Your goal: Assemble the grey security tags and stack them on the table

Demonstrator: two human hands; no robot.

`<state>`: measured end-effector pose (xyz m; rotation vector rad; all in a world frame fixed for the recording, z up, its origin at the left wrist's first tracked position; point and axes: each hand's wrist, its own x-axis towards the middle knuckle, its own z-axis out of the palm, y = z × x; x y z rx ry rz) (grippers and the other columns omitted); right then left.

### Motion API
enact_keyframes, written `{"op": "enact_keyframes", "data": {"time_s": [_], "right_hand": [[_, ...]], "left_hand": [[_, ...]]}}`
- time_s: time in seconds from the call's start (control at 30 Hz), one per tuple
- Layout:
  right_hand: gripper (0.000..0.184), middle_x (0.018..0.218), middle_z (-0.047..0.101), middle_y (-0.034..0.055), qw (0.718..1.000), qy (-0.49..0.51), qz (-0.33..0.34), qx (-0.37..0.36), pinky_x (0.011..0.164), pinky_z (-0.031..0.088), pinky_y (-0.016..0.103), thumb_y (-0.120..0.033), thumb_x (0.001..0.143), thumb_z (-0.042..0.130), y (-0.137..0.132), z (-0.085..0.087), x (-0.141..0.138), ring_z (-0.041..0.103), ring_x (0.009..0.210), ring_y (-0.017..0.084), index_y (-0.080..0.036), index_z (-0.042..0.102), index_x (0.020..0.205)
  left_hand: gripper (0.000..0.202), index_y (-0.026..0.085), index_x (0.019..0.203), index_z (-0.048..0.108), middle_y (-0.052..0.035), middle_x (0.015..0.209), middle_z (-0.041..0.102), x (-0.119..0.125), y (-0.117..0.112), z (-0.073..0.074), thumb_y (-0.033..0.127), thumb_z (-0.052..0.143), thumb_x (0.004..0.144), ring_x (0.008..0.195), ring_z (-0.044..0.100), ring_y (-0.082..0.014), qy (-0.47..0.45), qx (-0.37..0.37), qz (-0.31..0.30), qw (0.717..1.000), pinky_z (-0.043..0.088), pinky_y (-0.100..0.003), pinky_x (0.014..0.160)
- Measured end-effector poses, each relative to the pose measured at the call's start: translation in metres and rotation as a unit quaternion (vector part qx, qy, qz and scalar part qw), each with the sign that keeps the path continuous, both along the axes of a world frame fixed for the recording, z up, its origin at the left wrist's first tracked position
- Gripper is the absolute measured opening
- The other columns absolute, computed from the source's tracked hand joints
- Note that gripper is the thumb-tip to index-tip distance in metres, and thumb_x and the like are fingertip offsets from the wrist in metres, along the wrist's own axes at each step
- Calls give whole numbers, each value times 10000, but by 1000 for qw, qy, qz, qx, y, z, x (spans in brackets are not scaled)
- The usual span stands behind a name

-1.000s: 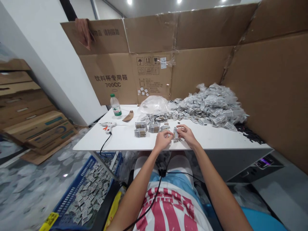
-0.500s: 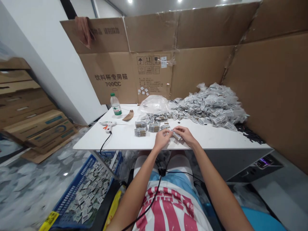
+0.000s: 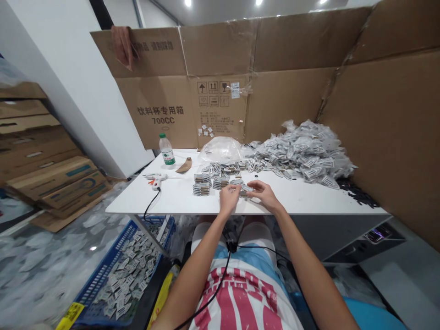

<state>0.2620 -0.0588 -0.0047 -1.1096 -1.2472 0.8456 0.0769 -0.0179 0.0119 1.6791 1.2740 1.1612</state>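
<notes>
Close to the table's front edge, my left hand (image 3: 229, 199) and my right hand (image 3: 264, 196) face each other. Their fingertips are closed on a flat grey-and-white striped piece (image 3: 246, 188), which lies between them over the small pile nearest me. The fingers hide part of it. Just left of my hands, several neat stacks (image 3: 201, 189) of the same pieces stand on the white table (image 3: 175, 200). Behind these lie loose pieces (image 3: 216, 169) in a jumble.
A large heap of bagged pieces (image 3: 309, 151) fills the back right, with black bits (image 3: 357, 192) beside it. At left are a glue gun (image 3: 157, 179), a bottle (image 3: 167, 150) and a brown curved scrap (image 3: 184, 165). A blue basket (image 3: 103, 270) of pieces stands below; cardboard (image 3: 288, 96) walls the table.
My left hand has drawn slightly left and my right hand has opened out a little. The piece between them now lies over the nearest pile. The view has shifted slightly.
</notes>
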Motion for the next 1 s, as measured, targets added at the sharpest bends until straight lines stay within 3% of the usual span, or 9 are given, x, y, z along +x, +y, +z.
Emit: {"op": "enact_keyframes", "data": {"time_s": [0.1,0.3,0.43,0.63,0.87,1.0], "right_hand": [[478,1091,765,86,999,-6,-24,21,922,576,401,-483,654,965,3,-4,0,704,1044,275,-232,772,1013],[441,1138,768,93,998,-52,1,23,903,587,405,-490,736,916,4,-6,-2,716,1038,269,-236,769,1066],[401,1156,774,78,996,-86,7,33,974,563,421,-483,770,890,4,-4,-5,714,1076,263,-254,765,1075],[365,1145,786,69,992,-123,7,36,999,547,443,-463,787,872,5,-3,-8,719,1068,265,-266,759,1073],[440,1208,769,80,994,-106,9,32,986,544,423,-412,790,865,10,-10,-5,713,1087,264,-274,739,1188],[307,1137,775,76,994,-90,-49,36,898,558,390,-464,853,759,31,-7,-2,695,997,249,-254,769,1077]], "left_hand": [[339,177,875,827,-61,772,749,-7,-1,5,469,666,937,766,669,-200,72,16,5,997,460,-289,743],[213,195,937,810,-31,728,713,-26,-3,9,350,665,923,726,650,-189,141,57,-11,988,432,-275,712],[207,194,1040,796,-53,791,744,-25,-4,10,277,646,924,802,691,-219,185,56,15,981,462,-293,775],[305,219,1175,781,-82,906,782,-30,0,12,259,676,891,909,721,-263,264,73,-4,962,490,-322,858],[355,245,1173,811,-55,866,786,-39,3,13,323,720,838,854,716,-253,275,78,-51,957,483,-306,794],[374,247,1168,817,-52,862,783,-39,4,11,291,723,809,848,709,-246,264,74,-51,960,483,-303,785]]}}
